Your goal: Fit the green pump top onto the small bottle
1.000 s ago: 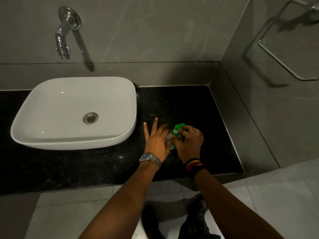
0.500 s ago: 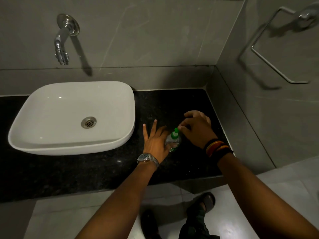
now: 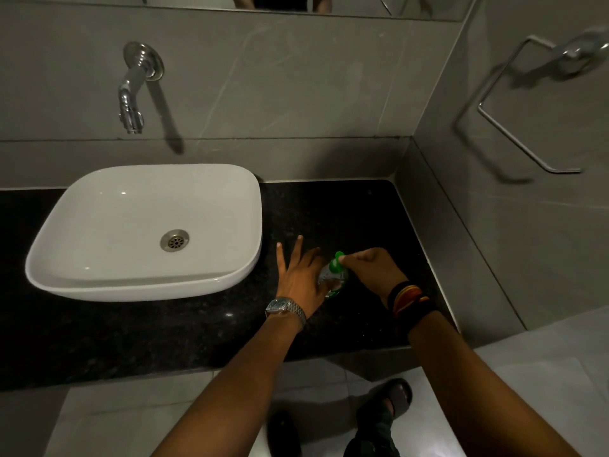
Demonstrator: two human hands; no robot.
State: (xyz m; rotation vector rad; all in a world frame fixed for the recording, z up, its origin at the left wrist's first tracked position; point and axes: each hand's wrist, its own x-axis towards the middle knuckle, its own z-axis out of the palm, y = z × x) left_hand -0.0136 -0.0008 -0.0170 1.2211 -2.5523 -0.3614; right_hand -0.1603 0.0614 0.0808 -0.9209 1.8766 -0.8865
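Note:
A small clear bottle (image 3: 333, 278) with a green label stands on the black counter (image 3: 346, 219), right of the basin. The green pump top (image 3: 338, 260) sits on its neck. My left hand (image 3: 301, 275) holds the bottle's left side with thumb and forefinger, the other fingers spread over the counter. My right hand (image 3: 375, 270) pinches the pump top from the right with its fingertips. The bottle's lower part is partly hidden between the two hands.
A white basin (image 3: 99, 275) sits on the counter's left, under a chrome wall tap (image 3: 131, 94). A grey tiled wall bounds the counter on the right, with a metal towel ring (image 3: 514, 127) on it. Floor tiles and my sandalled foot (image 3: 395, 400) lie below the counter edge.
My right hand turned on the pump top: it went from above it to the far side and now grips it from the right. The left hand stayed on the bottle.

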